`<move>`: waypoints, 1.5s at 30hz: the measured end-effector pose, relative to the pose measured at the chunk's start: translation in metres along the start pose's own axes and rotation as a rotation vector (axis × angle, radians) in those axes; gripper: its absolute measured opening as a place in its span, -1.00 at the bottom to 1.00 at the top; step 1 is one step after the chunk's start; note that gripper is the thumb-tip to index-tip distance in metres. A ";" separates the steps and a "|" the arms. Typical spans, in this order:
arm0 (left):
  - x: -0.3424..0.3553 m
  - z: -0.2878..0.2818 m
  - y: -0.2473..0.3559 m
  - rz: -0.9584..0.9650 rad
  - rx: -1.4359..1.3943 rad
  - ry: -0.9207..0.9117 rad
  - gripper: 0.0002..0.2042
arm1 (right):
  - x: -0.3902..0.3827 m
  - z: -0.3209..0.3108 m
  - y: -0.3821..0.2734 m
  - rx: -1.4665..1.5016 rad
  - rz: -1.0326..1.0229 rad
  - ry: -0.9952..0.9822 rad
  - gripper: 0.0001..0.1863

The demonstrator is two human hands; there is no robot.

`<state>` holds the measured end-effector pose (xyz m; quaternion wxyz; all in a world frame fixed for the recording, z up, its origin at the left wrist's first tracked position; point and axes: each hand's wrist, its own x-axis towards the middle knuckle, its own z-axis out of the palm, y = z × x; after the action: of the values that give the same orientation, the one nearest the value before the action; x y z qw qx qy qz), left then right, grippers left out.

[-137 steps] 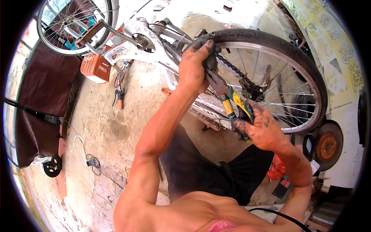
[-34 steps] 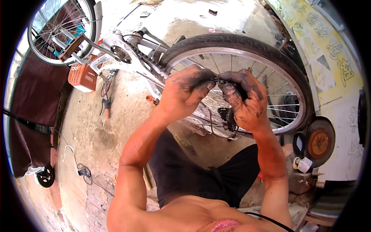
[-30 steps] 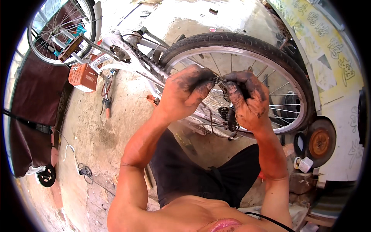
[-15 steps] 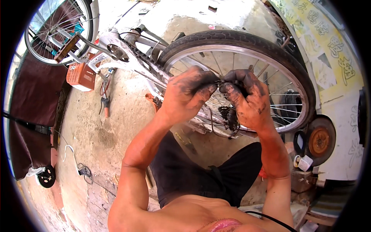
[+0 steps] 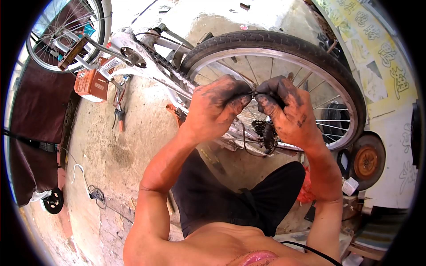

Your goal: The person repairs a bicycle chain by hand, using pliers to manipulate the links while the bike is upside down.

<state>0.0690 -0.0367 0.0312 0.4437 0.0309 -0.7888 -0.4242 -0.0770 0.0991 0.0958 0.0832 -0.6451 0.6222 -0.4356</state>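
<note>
Both of my hands are blackened with grease and meet fingertip to fingertip above the spokes of an upturned bicycle's rear wheel [image 5: 270, 40]. My left hand [image 5: 215, 106] is closed, thumb pressed against the curled fingers. Opposite it, my right hand [image 5: 290, 108] pinches in the same way. Between the fingertips shows a small dark piece [image 5: 254, 93]; the fingers cover most of it, and its kind cannot be made out. Just below the hands sit the dark rear sprockets [image 5: 258, 127] and the derailleur [image 5: 269, 138]. The white bicycle frame [image 5: 155, 71] stretches away to the upper left.
At the upper left are the front wheel [image 5: 33, 48], a pedal [image 5: 73, 54] and an orange-brown basket [image 5: 92, 84]. A small wheel with a rusty hub [image 5: 367, 161] stands at the right, by a yellow-and-white printed board [image 5: 377, 57]. A cable [image 5: 96, 193] lies on the concrete floor.
My right hand has turned slightly and its fingers have closed further, covering more of the dark piece. My right forearm has shifted a little to the right. The left hand is nearly still.
</note>
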 end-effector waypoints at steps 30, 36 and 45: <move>0.008 -0.003 0.013 0.203 0.305 -0.201 -0.87 | 0.006 -0.030 -0.003 -0.174 0.227 -0.535 -0.75; 0.009 -0.010 0.021 0.162 0.251 -0.238 -0.85 | 0.001 -0.030 -0.015 -0.268 0.029 -0.494 -0.85; -0.001 -0.010 0.018 0.037 0.112 -0.201 -0.89 | -0.006 -0.030 -0.011 -0.204 -0.068 -0.388 -0.89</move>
<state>0.0829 -0.0315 0.0458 0.3676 -0.0016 -0.8522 -0.3723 -0.0883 0.1193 0.1185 0.1210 -0.7425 0.6134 -0.2404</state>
